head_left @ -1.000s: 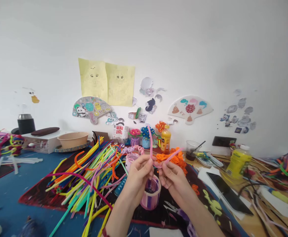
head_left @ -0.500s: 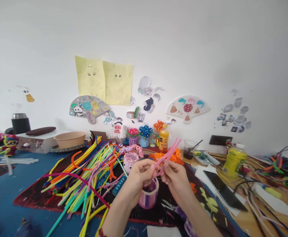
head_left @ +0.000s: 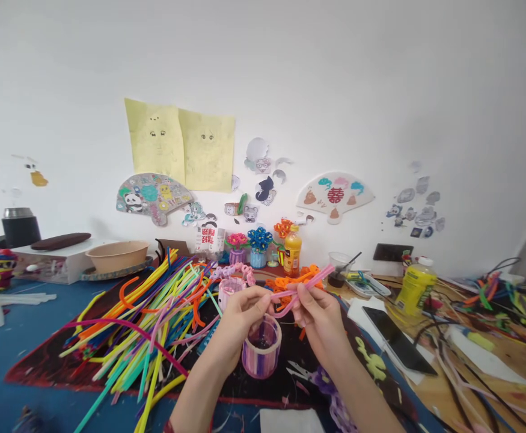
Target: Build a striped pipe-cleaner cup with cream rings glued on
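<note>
Pink pipe cleaners (head_left: pixel 319 276) are pinched between my two hands, bent into a narrow loop with the free ends pointing up and right. My left hand (head_left: pixel 249 310) grips the loop's left end between thumb and forefinger. On the right, my right hand (head_left: pixel 314 310) closes its thumb and fingers around the middle of the strands. Just below the hands stands a pink and purple striped cup (head_left: pixel 261 352), open at the top. Behind my left hand is a second pink cup (head_left: pixel 230 290), partly hidden.
A large pile of coloured pipe cleaners (head_left: pixel 154 337) spreads to the left on a dark mat. Scissors (head_left: pixel 299 370) and a purple pipe-cleaner piece (head_left: pixel 335 400) lie by my right forearm. A phone (head_left: pixel 398 340) and a yellow bottle (head_left: pixel 416 285) are at right; an orange drink bottle (head_left: pixel 292 252) stands behind.
My hands have lowered the pink pipe cleaners' slant, and the strands now lie flatter, with a loop spread between the hands. The view has turned slightly right.
</note>
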Tool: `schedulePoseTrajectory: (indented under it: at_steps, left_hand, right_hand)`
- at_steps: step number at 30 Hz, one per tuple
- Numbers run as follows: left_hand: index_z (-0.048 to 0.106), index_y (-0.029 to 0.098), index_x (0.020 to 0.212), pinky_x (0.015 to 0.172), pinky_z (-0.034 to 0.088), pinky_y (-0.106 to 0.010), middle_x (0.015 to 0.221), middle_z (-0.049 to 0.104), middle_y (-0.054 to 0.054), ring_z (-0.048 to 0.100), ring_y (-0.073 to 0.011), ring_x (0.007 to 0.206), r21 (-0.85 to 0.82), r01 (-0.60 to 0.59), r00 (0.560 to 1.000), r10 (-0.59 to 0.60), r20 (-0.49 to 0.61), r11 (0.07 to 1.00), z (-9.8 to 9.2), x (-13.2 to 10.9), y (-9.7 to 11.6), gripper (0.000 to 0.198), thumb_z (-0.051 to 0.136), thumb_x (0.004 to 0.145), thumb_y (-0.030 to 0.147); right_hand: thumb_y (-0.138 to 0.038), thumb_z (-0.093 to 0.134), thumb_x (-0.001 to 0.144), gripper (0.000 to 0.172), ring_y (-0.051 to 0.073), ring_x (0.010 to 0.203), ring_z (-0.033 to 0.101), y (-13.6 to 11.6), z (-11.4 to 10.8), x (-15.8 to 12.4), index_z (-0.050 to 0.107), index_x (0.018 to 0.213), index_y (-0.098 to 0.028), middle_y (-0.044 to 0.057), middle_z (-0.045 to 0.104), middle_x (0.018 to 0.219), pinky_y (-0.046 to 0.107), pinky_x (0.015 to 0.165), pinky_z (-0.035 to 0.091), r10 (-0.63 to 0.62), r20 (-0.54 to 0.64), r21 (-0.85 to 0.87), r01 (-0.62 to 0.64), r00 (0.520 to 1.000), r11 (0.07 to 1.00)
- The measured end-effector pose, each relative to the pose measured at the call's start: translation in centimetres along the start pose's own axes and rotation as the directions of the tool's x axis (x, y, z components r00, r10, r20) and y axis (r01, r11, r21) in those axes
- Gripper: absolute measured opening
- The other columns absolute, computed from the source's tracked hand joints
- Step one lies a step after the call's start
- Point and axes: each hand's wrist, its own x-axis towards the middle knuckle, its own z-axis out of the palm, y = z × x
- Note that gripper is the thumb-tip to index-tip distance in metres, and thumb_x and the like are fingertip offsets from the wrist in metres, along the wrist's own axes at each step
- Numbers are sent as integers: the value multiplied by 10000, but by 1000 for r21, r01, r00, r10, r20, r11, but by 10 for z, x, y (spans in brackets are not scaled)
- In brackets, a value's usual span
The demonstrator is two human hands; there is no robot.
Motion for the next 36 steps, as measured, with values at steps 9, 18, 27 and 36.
schedulePoseTrajectory:
  at_steps: [9,18,27,36]
  left_hand:
    - [633,152,711,432,274,-193,614,596,16,392,-52,416,180,-113,990,125,-59,977,10,0,-1,411,687,764,556]
    - [640,157,704,444,281,-194,594,575,13,409,-80,464,280,-147,977,184,-108,949,1,3,-3,320,672,808,458]
    - [646,160,801,641,436,-250,685,634,-13,590,-166,663,370,-213,951,278,-132,904,-5,6,-7,270,620,836,426]
    - [628,158,810,632,453,-264,677,625,-13,612,-177,661,418,-205,957,271,-106,885,-6,6,-6,273,577,856,422]
  right_hand:
    - [-432,831,701,359,61,434,450,-1,-3,4,748,888,-137,-33,556,519,178,407,332,-9,-48,52,11,999,999]
    - [-413,854,680,341,65,463,481,-4,-4,5,747,842,-132,-23,580,529,180,428,346,-81,-120,33,86,990,996]
    - [-460,816,712,381,59,477,490,-7,-4,6,739,872,-123,-33,572,574,177,433,362,-132,-174,20,138,976,990]
    - [-408,831,714,306,57,476,491,-10,-10,9,694,755,-137,-39,568,565,175,429,366,-154,-168,55,165,974,985]
